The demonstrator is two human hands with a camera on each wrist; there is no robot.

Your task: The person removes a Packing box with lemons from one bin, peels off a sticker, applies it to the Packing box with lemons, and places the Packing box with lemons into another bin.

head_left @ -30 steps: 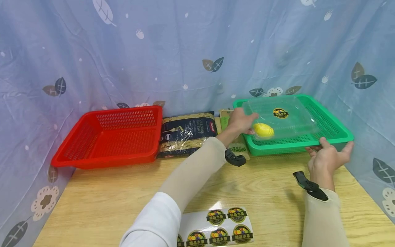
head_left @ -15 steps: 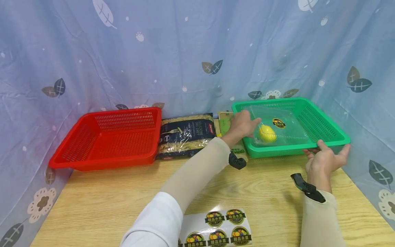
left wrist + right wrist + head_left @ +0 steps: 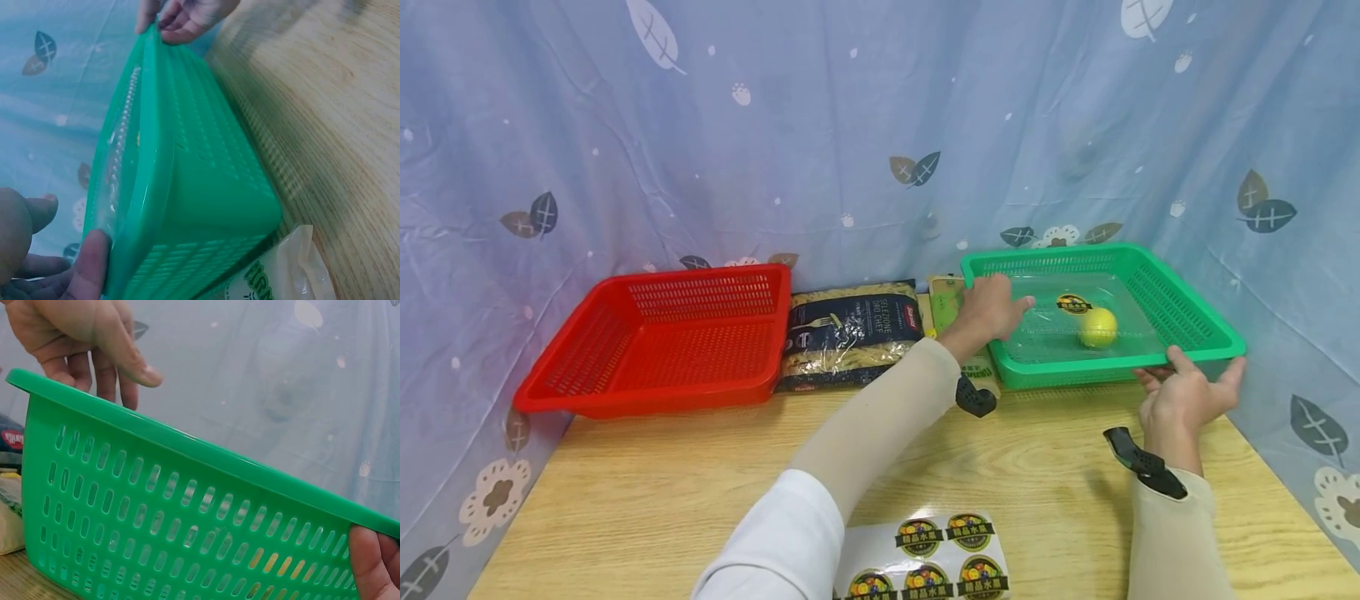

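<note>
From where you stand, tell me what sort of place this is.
Probably a staged tabletop set for packing or labelling produce, not a real shop: a leaf-print cloth backdrop encloses a wooden table holding a green basket, a red basket and a sheet of fruit stickers.

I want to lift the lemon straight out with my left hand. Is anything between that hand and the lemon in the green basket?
Yes. The lemon sits inside a clear plastic box with a sticker, lying in the green basket. The left hand rests at the basket's left rim, so the box's clear plastic lies between them.
</note>
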